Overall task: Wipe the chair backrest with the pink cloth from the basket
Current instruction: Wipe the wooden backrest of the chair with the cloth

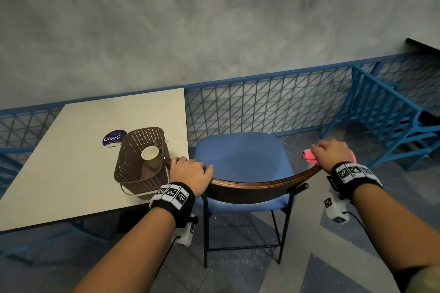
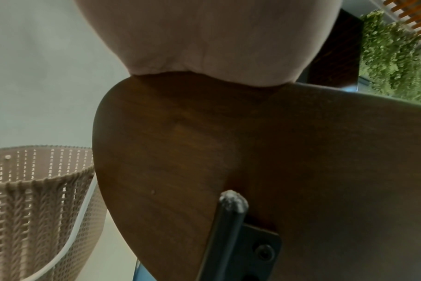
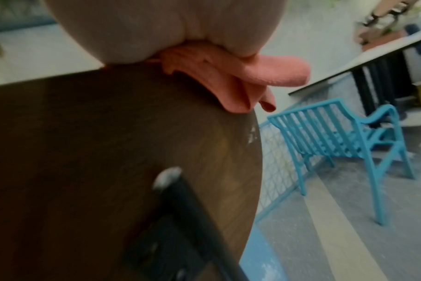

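A chair with a blue seat [image 1: 242, 157] and a curved dark wooden backrest [image 1: 259, 184] stands in front of me. My left hand [image 1: 190, 170] grips the backrest's left top end, fingers curled over the edge. My right hand [image 1: 333, 152] holds the bunched pink cloth [image 1: 309, 156] and presses it onto the backrest's right top end. The right wrist view shows the pink cloth [image 3: 240, 76] squeezed between palm and the backrest [image 3: 108, 152], folds hanging over the corner. From the left wrist view I see my palm [image 2: 204, 38] resting on the backrest [image 2: 252, 152].
A brown perforated basket [image 1: 133, 173] with a white cup [image 1: 149, 153] inside sits on the pale table [image 1: 71, 162] left of the chair. A blue mesh railing [image 1: 262, 107] runs behind. A blue slatted chair [image 3: 337, 133] stands to the right on the grey floor.
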